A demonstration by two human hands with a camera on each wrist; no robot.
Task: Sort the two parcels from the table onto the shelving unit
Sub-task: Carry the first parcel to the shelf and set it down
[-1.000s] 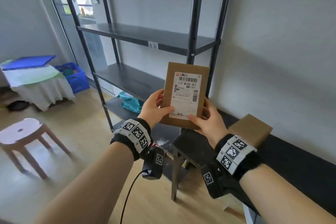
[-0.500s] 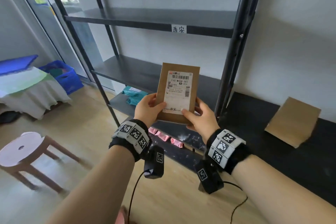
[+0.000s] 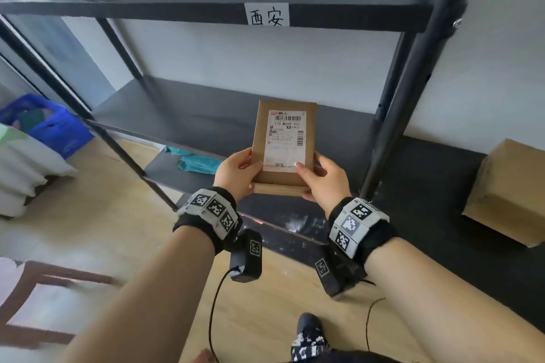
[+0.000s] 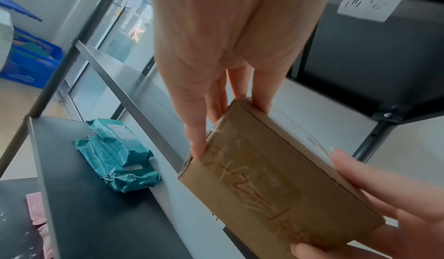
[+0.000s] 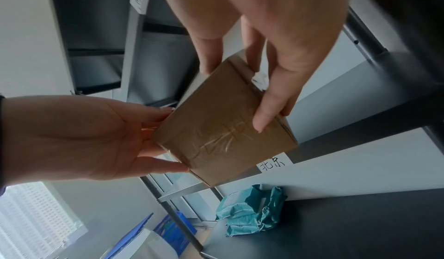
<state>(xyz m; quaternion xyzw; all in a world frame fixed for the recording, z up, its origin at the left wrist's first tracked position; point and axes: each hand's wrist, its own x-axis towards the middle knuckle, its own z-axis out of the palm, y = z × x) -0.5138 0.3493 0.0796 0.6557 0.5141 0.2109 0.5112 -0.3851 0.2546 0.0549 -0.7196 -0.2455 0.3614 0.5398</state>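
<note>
I hold a flat brown cardboard parcel point(image 3: 284, 141) upright with both hands, its white shipping label facing me, just in front of the middle shelf point(image 3: 206, 118) of the black shelving unit. My left hand point(image 3: 239, 172) grips its lower left edge; my right hand point(image 3: 323, 175) grips the lower right edge. The wrist views show the taped underside of the parcel point(image 4: 271, 183) point(image 5: 223, 128) pinched between thumbs and fingers. A second brown parcel point(image 3: 510, 191) lies on the black table point(image 3: 427, 186) at the right.
The upper shelf carries a handwritten paper label point(image 3: 267, 15). Teal mailer bags point(image 3: 197, 162) lie on a lower shelf, pink packets below. A shelf post point(image 3: 398, 103) stands right of my hands. A blue crate point(image 3: 50, 124) and a stool point(image 3: 38, 298) stand on the wooden floor at left.
I have stepped closer to the shelving unit, carrying the labelled parcel toward the middle shelf. Both hands keep the same hold. The second parcel now lies at the far right.
</note>
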